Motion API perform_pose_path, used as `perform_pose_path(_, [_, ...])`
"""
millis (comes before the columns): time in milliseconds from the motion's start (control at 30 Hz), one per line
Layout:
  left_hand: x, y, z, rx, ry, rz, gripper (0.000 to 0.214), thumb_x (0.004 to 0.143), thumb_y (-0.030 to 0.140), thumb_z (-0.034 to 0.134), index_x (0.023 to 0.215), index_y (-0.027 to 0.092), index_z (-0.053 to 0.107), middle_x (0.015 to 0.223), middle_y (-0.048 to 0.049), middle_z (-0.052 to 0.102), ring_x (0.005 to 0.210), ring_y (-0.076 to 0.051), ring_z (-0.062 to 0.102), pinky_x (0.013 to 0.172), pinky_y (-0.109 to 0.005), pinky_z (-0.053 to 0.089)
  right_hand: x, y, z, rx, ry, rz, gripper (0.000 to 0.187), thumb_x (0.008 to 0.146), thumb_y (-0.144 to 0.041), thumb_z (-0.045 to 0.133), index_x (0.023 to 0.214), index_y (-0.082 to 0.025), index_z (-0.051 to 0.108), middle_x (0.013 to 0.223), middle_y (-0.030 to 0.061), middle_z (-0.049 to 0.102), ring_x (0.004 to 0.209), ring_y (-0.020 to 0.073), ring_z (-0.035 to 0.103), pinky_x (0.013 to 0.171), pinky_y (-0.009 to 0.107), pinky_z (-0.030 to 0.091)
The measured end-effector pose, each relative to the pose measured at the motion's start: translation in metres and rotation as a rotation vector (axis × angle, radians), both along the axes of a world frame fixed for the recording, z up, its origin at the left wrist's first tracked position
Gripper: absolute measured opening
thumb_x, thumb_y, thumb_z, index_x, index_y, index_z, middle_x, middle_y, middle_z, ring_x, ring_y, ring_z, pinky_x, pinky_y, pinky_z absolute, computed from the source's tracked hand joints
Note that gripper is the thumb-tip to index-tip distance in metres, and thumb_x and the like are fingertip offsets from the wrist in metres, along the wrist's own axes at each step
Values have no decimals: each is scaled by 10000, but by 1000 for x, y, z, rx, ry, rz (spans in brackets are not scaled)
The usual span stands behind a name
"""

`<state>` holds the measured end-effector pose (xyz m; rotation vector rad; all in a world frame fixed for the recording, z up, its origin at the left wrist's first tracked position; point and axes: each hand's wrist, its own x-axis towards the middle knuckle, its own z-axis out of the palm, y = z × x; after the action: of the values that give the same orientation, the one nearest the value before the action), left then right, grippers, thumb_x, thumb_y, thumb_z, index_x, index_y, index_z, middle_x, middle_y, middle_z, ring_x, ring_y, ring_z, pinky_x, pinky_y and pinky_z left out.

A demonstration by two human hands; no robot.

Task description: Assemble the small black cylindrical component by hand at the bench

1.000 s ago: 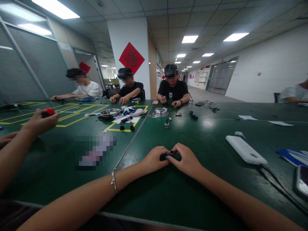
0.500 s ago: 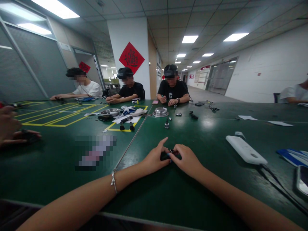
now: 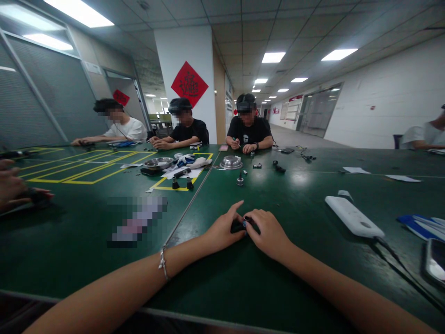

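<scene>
In front of me, my left hand (image 3: 223,231) is closed around a small black part (image 3: 237,228), its index finger sticking up and forward. The part has a dark round end with a light rim, and most of it is hidden by fingers. My right hand (image 3: 273,233) meets the left one, its thumb and fingertips pinching the part at that round end. Both hands rest low over the green table (image 3: 215,283). A bracelet (image 3: 163,263) circles my left wrist.
At right lie a white power bank (image 3: 354,218) with a black cable, a phone (image 3: 436,260) and a blue-white packet (image 3: 417,226). Ahead stand two black cone-shaped parts (image 3: 175,183), a small metal-and-black part (image 3: 240,180) and a steel bowl (image 3: 231,162). A co-worker's hand (image 3: 12,188) is at left; several people sit around.
My right fingers have shifted slightly around the part's round end. The left hand keeps its hold. The whole view has moved a little.
</scene>
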<state>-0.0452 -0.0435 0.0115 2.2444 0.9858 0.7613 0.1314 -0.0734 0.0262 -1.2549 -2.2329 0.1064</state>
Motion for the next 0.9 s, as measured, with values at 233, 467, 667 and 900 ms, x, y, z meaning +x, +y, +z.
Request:
perform_pose_path(233, [1,-3,3,-3,18,-7,763,736,170,603,1383,203,199,986,-36,628,914,-180,593,850,-330,443,-1,3,-2,-2,18,-97,115,828,-290,556,798,-181,577,753,13,597,734,165,535,681,288,346])
perform_pose_path(467, [0,0,1,71,37,-40,759,730,134,584,1382,214,203,1030,-51,604,935,-186,586,859,-360,450,-3,3,-4,56,-14,-95,320,792,-442,586,976,-181,570,895,50,610,832,211,548,731,331,371])
perform_pose_path(667, [-1,-6,8,238,75,-86,746,756,153,604,1388,247,218,1244,-94,518,1105,-218,513,960,-406,398,2,3,-7,152,163,-128,325,930,-362,324,1136,-160,472,990,98,565,910,213,539,788,351,399])
perform_pose_path(900, [-8,16,15,435,343,-16,415,807,203,584,1210,240,490,1080,-51,609,1003,-212,543,874,-358,423,4,5,-6,158,245,-133,289,915,-264,332,1160,-175,458,1032,96,549,961,214,532,838,379,399])
